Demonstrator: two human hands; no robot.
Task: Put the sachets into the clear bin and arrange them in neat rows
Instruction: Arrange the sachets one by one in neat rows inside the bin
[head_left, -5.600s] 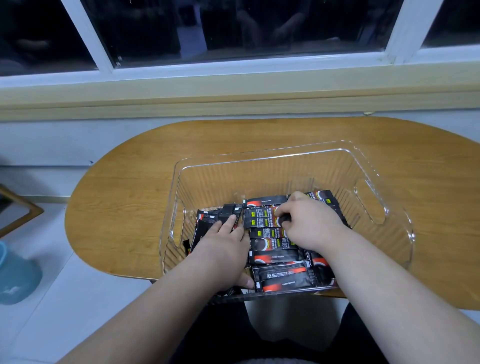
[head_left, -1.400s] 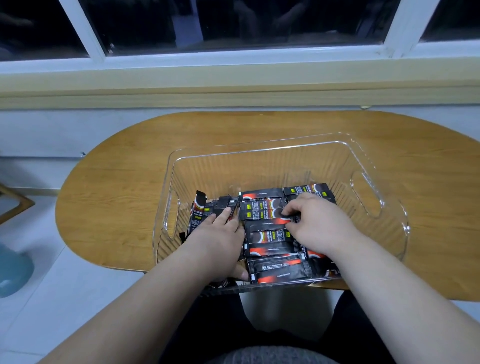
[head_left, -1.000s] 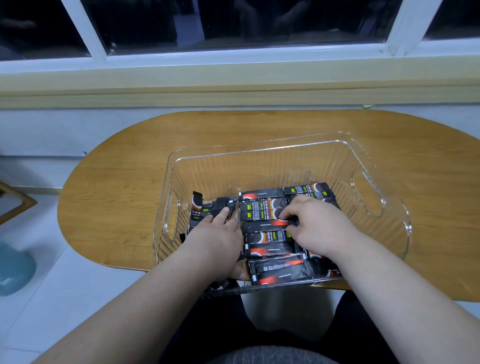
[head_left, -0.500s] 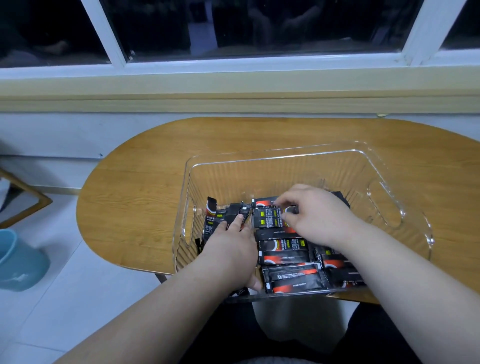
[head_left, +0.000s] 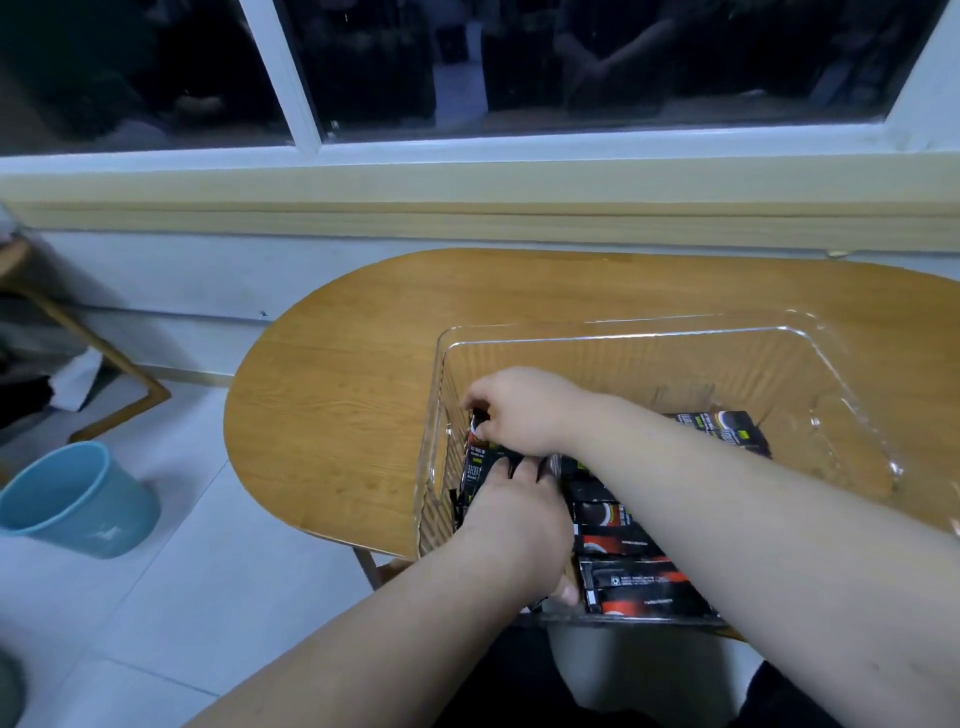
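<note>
Sachets (head_left: 639, 592) look light, slick and floppy; the right hand (head_left: 519, 410) pinches one by its far end, the left hand (head_left: 519, 519) pressing flat on the row.

Bare hands (head_left: 519, 415) and forearms (head_left: 415, 613), dark trousers (head_left: 498, 686)

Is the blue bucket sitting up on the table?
No, the blue bucket stands on the white floor, left of the wooden table and apart from it.
</note>
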